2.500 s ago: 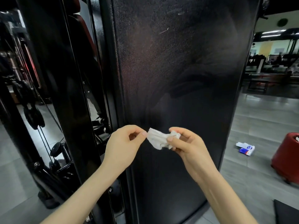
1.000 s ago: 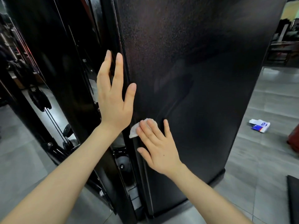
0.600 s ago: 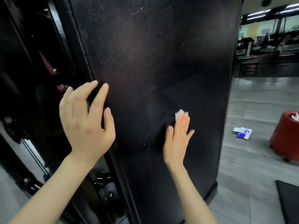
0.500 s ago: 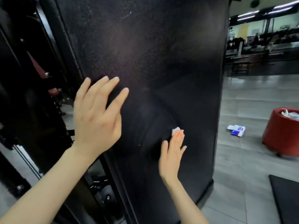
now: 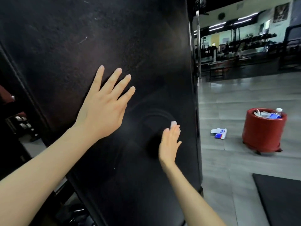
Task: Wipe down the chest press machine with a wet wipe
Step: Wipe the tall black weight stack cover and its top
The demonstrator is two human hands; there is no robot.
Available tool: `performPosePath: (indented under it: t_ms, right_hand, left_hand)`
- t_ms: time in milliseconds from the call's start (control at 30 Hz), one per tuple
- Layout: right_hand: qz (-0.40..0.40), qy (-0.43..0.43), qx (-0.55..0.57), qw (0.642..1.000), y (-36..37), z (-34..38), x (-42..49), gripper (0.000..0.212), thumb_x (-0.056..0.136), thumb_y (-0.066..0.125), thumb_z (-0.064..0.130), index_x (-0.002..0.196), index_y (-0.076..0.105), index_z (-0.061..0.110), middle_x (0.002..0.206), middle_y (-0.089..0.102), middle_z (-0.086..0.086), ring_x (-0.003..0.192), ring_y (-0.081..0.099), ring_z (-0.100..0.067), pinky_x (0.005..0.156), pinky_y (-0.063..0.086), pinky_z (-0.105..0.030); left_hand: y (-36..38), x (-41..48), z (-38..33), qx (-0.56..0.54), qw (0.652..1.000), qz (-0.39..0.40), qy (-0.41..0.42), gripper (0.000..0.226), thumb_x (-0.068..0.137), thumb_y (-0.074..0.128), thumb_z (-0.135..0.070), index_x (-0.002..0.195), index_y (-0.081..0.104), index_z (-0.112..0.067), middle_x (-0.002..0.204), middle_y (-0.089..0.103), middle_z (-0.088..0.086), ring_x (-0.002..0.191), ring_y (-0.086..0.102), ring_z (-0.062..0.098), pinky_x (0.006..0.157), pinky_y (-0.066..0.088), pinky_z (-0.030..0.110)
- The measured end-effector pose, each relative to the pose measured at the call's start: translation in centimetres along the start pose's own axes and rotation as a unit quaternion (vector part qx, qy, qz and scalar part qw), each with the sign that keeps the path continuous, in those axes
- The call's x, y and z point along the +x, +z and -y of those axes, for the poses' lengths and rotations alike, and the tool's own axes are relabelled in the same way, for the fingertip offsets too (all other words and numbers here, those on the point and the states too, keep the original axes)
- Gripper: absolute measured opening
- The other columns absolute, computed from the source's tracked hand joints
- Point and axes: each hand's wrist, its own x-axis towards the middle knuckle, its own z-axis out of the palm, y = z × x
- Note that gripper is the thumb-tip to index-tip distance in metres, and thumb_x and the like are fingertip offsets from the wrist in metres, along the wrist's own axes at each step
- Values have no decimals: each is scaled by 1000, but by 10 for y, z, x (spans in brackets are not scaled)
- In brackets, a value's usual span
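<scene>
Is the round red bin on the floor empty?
No, the round red bin holds a clear plastic bottle and crumpled rubbish at its top.

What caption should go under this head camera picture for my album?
The right hand presses a wet wipe flat on the machine's black panel; the left hand spreads open beside it.

floor (image 5: 219, 168) grey tiles | chest press machine (image 5: 114, 46) standing | red bin (image 5: 263, 132) | packet (image 5: 219, 133) near bin | black mat (image 5: 280, 198)

Gym: weight racks (image 5: 254, 38), machines.
</scene>
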Motion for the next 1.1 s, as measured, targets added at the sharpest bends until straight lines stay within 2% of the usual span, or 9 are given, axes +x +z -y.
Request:
performPosePath:
  t_ms: [167,233,367,500,600,667,800,1000,1100]
  right_hand:
    - [13,-307,-47,950,-15,47,-1,65,94,5,54,147,-11,21,154,-16,8,143,-21,-10,113,-21,-33]
    - [-19,-273,-30,961,-25,46,57,62,96,12,51,150,-5,26,156,-8,10,145,-13,-8,113,-17,-39]
    - [-5,73,122,990,-50,9,131,47,102,15,37,149,13,35,160,4,5,146,-2,-9,114,-4,-56]
    - [5,-158,24,987,-41,48,80,66,92,12,41,150,8,10,158,7,-11,145,1,-29,115,2,-52]
    - [30,-375,-59,925,-36,66,42,66,92,12,44,147,-13,17,155,-15,4,143,-22,-13,114,-17,-38]
    - [0,-360,-69,931,-43,50,76,65,94,17,43,151,-5,20,158,-7,4,145,-14,-12,114,-14,-42]
    - [-20,-10,-3,1000,-61,42,160,50,102,15,30,149,17,14,159,5,-5,146,0,-20,113,-1,-59]
    - [10,-382,-33,924,-47,81,85,61,94,13,40,150,-7,24,157,-11,9,145,-11,-12,113,-16,-38]
    - [-33,-244,-9,969,-67,62,158,52,99,22,26,150,13,27,159,10,3,145,5,-11,113,-8,-50]
  left_hand:
    - [3,-1,-2,12,1000,-17,0,47,90,41,-24,134,50,-9,145,40,17,138,27,38,111,10,63]
    - [4,-1,-3,10,1000,-22,0,47,89,43,-23,133,52,-9,144,41,16,137,29,38,111,12,63]
    - [4,0,-5,7,1000,-24,-11,47,89,42,-23,132,53,-10,143,44,16,136,31,37,110,14,63]
    - [4,0,-7,8,1000,-16,-12,48,89,40,-24,134,51,-10,144,42,14,137,31,36,111,16,62]
    - [4,-1,-6,3,1000,-18,-16,47,90,39,-25,133,52,-10,144,42,14,136,33,34,111,16,61]
    - [3,-1,-5,3,1000,-15,-10,47,90,39,-25,132,53,-11,143,44,13,136,33,34,111,16,61]
    - [2,0,-6,-2,1000,-19,-14,45,90,41,-24,131,54,-12,142,45,13,135,35,34,111,16,61]
    - [6,16,-15,-3,999,-29,-23,44,86,47,-22,126,59,-10,139,48,15,133,37,36,110,14,64]
    - [9,42,-17,8,1000,-7,2,45,84,48,-23,126,59,-10,139,47,16,132,39,36,110,12,65]
